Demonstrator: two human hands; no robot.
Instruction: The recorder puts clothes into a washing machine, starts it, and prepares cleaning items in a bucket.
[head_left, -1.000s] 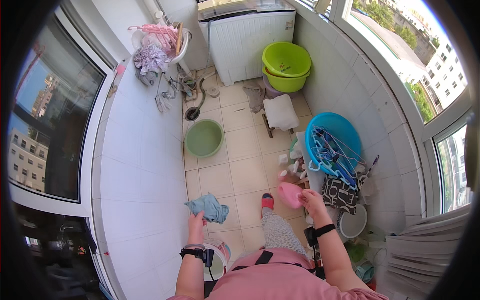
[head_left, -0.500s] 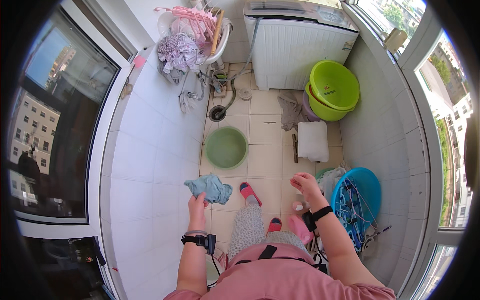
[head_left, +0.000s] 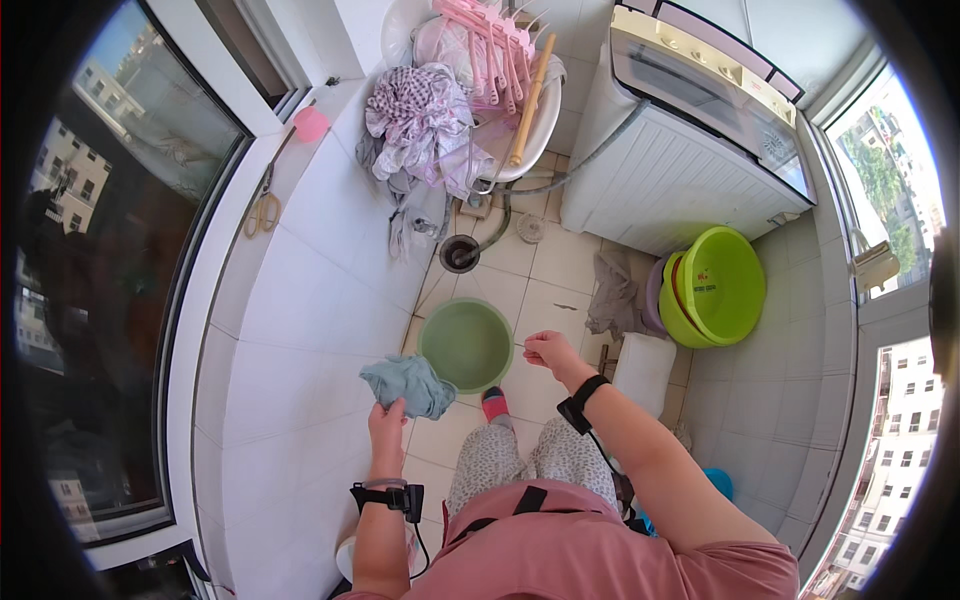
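My left hand (head_left: 387, 432) is closed on the lower edge of a crumpled blue-grey cloth (head_left: 408, 386). The cloth hangs in the air beside the left rim of a green plastic basin (head_left: 466, 345) on the floor. Over to the right of that basin, my right hand (head_left: 550, 357) is raised with its fingers curled together, and nothing shows in them. Each wrist wears a black strap with a small box.
At the back left a white washbasin (head_left: 541, 145) holds laundry, pink hangers (head_left: 487, 50) and a wooden rod (head_left: 532, 100). A washing machine (head_left: 690, 150) stands at the back right, lime-green basins (head_left: 725, 285) before it. A floor drain (head_left: 460, 254) lies beyond the green basin.
My view has turned toward the right and moved forward, so the green basin now sits closer to me. My right hand has come inward toward it. The cloth stays in my left hand.
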